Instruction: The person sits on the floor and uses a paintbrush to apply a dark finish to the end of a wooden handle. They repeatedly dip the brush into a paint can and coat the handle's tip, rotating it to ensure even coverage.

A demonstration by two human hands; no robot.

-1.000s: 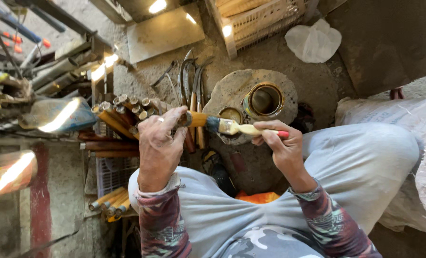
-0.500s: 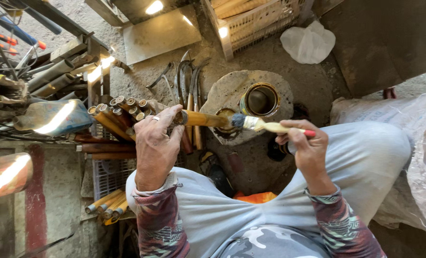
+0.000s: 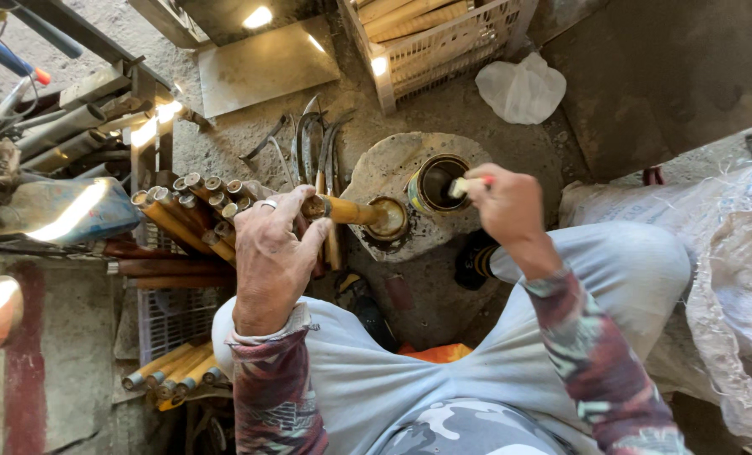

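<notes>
Left hand (image 3: pixel 273 257) clamped on wooden handle (image 3: pixel 352 211); right hand (image 3: pixel 502 206) gripping brush (image 3: pixel 464 185) over open can (image 3: pixel 437 181).

Left hand (image 3: pixel 271 257) has its grip around a yellowish wooden handle (image 3: pixel 346 211), its far end resting on a lid (image 3: pixel 390 217) on the stone slab (image 3: pixel 389 173). Right hand (image 3: pixel 502 202) holds a brush (image 3: pixel 460 186) over the open can (image 3: pixel 437 182). More handles (image 3: pixel 190 206) are piled to the left, and a white crate (image 3: pixel 443 46) sits up top.

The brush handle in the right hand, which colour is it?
The brush handle is pale cream with a red end, gripped by the right hand over the open can; head view shows it.
</notes>
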